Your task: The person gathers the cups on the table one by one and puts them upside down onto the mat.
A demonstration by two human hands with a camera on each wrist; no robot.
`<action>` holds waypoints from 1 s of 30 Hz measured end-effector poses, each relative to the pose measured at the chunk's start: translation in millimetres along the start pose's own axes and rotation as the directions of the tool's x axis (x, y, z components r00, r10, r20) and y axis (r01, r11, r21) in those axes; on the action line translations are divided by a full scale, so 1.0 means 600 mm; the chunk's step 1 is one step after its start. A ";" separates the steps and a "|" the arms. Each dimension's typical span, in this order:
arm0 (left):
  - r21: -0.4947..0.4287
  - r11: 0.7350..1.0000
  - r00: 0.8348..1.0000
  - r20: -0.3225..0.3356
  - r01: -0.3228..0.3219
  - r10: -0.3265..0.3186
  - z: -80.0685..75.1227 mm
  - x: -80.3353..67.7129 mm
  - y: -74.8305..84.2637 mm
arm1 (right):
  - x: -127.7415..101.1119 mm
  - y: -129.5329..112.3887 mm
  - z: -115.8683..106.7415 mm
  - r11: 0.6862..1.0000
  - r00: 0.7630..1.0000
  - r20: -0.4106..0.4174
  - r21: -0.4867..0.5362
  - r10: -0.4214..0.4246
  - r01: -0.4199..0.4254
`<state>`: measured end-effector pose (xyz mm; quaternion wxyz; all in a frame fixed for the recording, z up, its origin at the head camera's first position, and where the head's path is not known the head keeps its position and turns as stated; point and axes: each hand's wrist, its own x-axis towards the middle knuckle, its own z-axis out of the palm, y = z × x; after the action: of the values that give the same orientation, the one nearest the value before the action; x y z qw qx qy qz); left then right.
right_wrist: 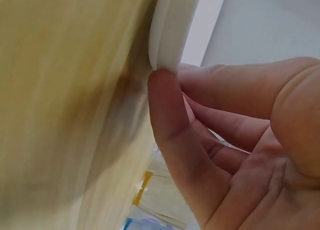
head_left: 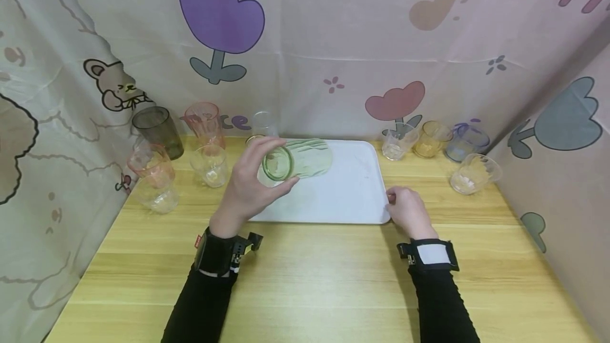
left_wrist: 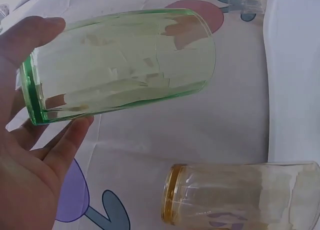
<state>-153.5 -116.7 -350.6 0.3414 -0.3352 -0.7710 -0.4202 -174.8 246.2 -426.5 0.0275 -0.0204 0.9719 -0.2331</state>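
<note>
My left hand [head_left: 250, 179] grips a pale green glass [head_left: 310, 158] near its thick base, thumb on one side and fingers on the other. The glass is over the left part of a white tray [head_left: 348, 189]; in the left wrist view its thick green base lies between the fingers and its body points away from the hand. My right hand [head_left: 410, 210] pinches the tray's right edge near the front corner, thumb and fingers on either side of the rim. Behind the left hand, a tall glass with an amber end [left_wrist: 240, 195] is partly hidden in the head view.
On the left stand a dark grey glass [head_left: 159, 131], pinkish glasses [head_left: 205, 120] and clear glasses [head_left: 209, 165]. At the back right are a clear glass [head_left: 397, 142], an amber glass [head_left: 431, 139], a bluish glass [head_left: 467, 142] and another clear glass [head_left: 474, 173]. Patterned cloth [head_left: 310, 25] surrounds the table.
</note>
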 end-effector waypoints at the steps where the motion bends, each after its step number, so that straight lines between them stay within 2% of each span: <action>1: -0.002 1.000 1.000 -0.001 0.007 -0.007 -0.001 0.000 0.000 | 0.000 0.000 0.000 1.000 1.000 0.000 0.001 0.004 -0.004; 6: -0.010 0.998 0.998 -0.010 0.063 -0.063 -0.006 -0.001 0.000 | -0.001 -0.002 0.000 1.000 1.000 0.011 0.006 0.011 -0.011; 10: 0.026 0.996 0.996 0.000 0.090 -0.090 -0.011 -0.002 -0.001 | -0.001 -0.004 -0.001 1.000 1.000 0.018 0.007 0.023 -0.023; 13: 0.058 0.990 0.992 0.023 0.126 -0.128 -0.017 -0.004 -0.003 | -0.001 -0.004 -0.002 1.000 0.999 0.020 0.005 0.029 -0.029; 16: 0.080 0.979 0.979 0.067 0.188 -0.194 -0.025 -0.006 -0.006 | -0.001 -0.004 -0.002 1.000 0.999 0.021 0.001 0.030 -0.030; 22: 0.102 0.961 0.947 0.170 0.258 -0.272 -0.041 -0.010 -0.016 | 0.001 -0.003 0.001 0.999 0.999 0.023 0.001 0.033 -0.033; 24: 0.112 0.953 0.931 0.206 0.282 -0.300 -0.045 -0.012 -0.018 | 0.001 -0.003 0.001 0.999 0.999 0.027 0.002 0.037 -0.037; 26: 0.122 0.941 0.910 0.242 0.315 -0.336 -0.049 -0.013 -0.021 | 0.001 -0.004 0.001 0.999 0.999 0.030 0.001 0.039 -0.039; 30: 0.155 0.904 0.849 0.311 0.398 -0.427 -0.053 -0.016 -0.025 | 0.001 -0.003 0.001 0.999 0.999 0.033 0.002 0.038 -0.039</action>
<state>-152.9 -153.1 -351.4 0.1199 -0.2142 -0.8889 -0.3868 -175.5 244.2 -425.9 0.0481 -0.0055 0.9712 -0.2333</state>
